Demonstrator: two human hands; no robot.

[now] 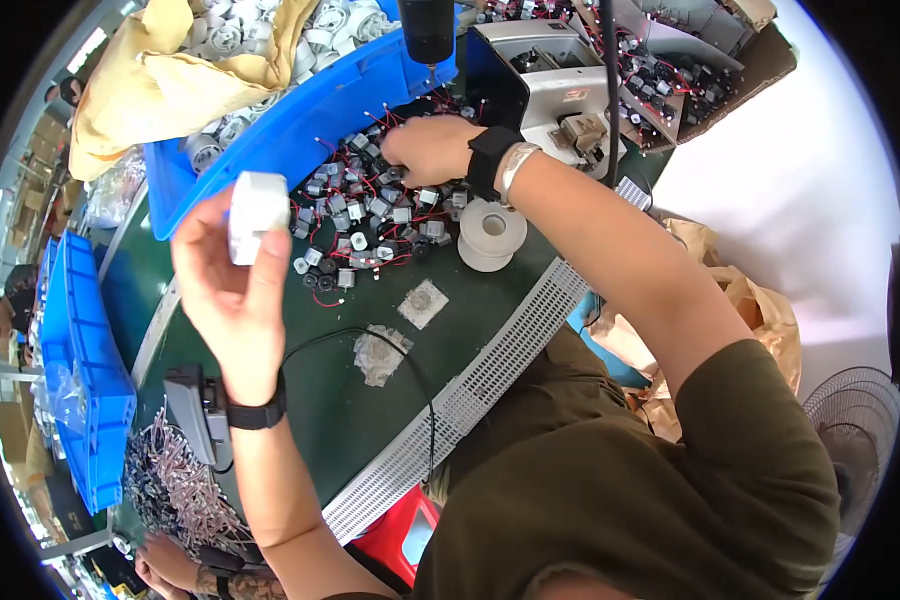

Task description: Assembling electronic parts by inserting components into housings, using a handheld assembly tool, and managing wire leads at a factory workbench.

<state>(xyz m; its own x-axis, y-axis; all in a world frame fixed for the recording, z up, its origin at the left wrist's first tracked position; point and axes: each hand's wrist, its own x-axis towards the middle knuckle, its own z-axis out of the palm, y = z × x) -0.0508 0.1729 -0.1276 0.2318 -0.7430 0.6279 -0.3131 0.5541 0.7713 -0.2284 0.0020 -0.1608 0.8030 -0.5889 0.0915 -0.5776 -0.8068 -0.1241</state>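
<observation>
The white part [260, 210] is in the left hand [220, 285], pinched between thumb and fingers, above the counter [335, 420]. The right hand [435, 152] reaches into the motors [380, 208], its grip unclear; beside them is a spool [480, 248].

So the outfit's pretty low-key: dark olive short-sleeved tee [630, 490], loose sleeves, similar olive-brown trousers [542, 400]. Left wrist [250, 374] has a plain black band [258, 409]; right wrist [460, 158] stacks a chunky black strap [487, 162] and a pale, shiny bracelet [516, 168].
</observation>
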